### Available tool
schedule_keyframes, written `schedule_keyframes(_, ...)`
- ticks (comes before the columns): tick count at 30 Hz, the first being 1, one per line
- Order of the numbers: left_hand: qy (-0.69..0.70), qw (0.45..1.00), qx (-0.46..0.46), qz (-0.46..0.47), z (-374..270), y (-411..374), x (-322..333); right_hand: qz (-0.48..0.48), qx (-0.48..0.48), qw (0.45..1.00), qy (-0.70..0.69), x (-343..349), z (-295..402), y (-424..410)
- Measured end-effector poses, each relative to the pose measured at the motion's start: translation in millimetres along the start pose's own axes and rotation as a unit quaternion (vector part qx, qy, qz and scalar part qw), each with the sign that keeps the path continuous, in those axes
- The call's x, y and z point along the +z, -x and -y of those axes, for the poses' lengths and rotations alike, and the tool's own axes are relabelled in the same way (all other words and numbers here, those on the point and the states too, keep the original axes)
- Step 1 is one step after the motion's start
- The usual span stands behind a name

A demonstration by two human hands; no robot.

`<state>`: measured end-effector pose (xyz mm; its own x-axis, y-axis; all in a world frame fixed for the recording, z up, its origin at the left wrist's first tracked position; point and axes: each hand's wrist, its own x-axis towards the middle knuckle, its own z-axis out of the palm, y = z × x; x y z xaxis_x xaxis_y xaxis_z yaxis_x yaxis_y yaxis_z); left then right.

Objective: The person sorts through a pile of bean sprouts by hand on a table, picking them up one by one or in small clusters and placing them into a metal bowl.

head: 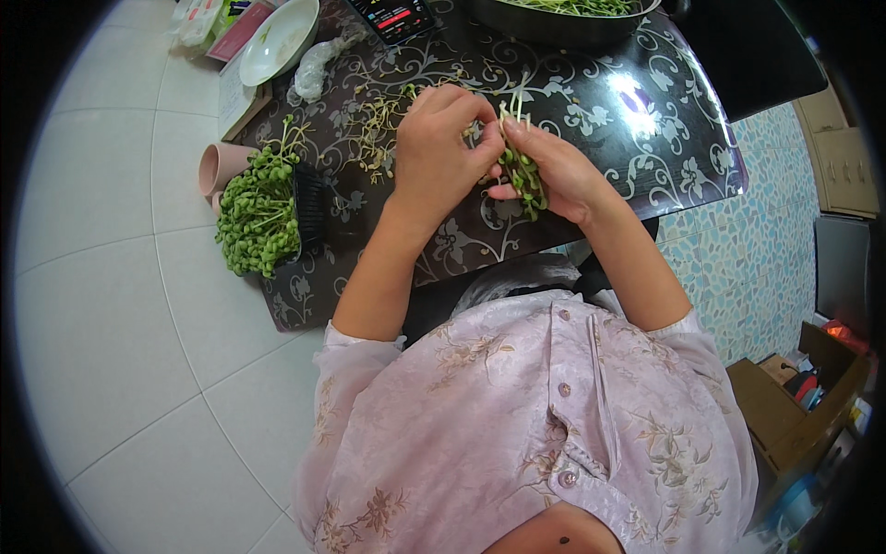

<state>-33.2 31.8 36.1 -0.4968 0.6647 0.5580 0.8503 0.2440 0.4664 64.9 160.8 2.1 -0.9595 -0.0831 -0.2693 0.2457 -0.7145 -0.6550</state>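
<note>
My right hand [554,163] holds a small bunch of green sprouts [524,176], pale stem ends up and leaves hanging down past the palm. Against the left side of this bunch, the thumb and forefinger of my left hand [443,138] are pinched together on the sprouts. The exact spot between those fingertips is too small to make out. Loose pale roots and stem trimmings [377,135] lie scattered on the dark table beyond and left of my left hand. A black plastic tray [311,208] thick with leafy sprouts [256,218] stands at the table's left edge.
A pink cup [225,170] stands behind the tray. Farther back are a white bowl [280,41], crumpled clear plastic [318,69] and a phone [394,17]. A metal pan [564,24] with sprouts is at the far side. The floral-patterned table [623,166] ends close before me.
</note>
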Motion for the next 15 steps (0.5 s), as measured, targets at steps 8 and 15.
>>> schedule_keyframes(8,0.281,0.923,-0.260,0.035,13,3,-5,0.162,0.027,0.975,-0.146,-24,-4,-12)
schedule_keyframes(15,-0.042,0.995,-0.073,-0.046,29,0,-13,0.131,-0.012,0.874,-0.469,-26,0,-18)
